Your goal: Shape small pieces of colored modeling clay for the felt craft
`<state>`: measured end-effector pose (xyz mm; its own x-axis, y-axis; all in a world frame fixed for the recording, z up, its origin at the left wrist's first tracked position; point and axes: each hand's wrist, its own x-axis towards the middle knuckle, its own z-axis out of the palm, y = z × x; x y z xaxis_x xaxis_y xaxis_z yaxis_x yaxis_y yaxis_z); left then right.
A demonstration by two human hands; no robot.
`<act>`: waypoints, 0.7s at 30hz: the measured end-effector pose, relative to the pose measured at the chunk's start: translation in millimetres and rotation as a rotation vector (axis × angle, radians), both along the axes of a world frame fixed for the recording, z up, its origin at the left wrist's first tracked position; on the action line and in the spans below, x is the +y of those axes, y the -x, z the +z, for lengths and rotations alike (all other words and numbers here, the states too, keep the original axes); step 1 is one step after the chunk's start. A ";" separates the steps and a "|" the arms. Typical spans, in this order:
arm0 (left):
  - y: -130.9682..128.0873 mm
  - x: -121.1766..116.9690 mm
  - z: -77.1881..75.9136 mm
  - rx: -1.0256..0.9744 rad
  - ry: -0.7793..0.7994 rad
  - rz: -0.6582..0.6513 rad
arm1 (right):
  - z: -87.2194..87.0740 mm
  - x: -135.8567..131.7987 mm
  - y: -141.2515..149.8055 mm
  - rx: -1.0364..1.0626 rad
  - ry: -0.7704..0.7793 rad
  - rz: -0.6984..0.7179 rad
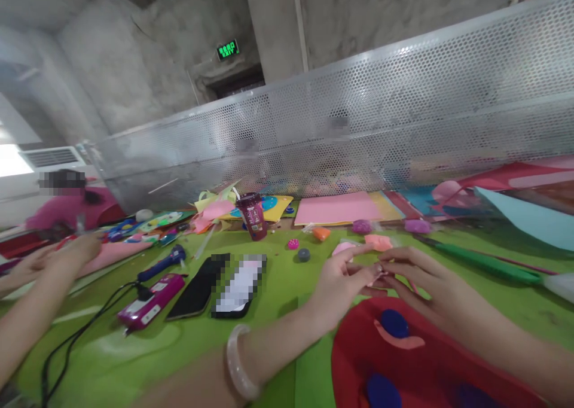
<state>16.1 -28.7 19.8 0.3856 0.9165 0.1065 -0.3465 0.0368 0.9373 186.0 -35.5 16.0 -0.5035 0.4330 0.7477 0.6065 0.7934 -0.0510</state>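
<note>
My left hand [334,291], with a pale bangle [241,363] on its wrist, meets my right hand [419,279] at the fingertips. Between them both hands pinch a small pink piece [380,278], perhaps soft clay, mostly hidden by the fingers. Below my hands lies a rounded red sheet [359,342] with dark blue discs [394,323] and a curved pink strip [401,339] on it. Just beyond my fingertips are a salmon-pink lump [379,242] and a pale pink one [343,248].
Two phones [200,288], a magenta power strip [150,303] with a black cable and a purple cup [252,216] stand left. At right lies a green-handled cutter [488,261]. Coloured sheets [338,207] line a perforated metal screen [314,139]. Another person's hands [72,255] work at far left.
</note>
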 end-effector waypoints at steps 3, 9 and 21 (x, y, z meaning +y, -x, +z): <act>0.5 0.1 -1.0 0.005 0.001 0.004 | -1.7 0.0 -1.9 -0.056 -0.004 -0.006; -0.8 1.1 -1.7 0.015 -0.025 -0.034 | -4.0 2.3 -3.9 0.011 -0.002 -0.023; -0.9 8.8 -8.0 0.015 0.014 -0.017 | 1.0 4.2 -2.3 0.101 -0.031 0.006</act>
<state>17.0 -19.9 11.8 0.4030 0.9110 0.0873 -0.3312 0.0562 0.9419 188.4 -31.3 17.0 -0.4273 0.4059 0.8079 0.5947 0.7992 -0.0870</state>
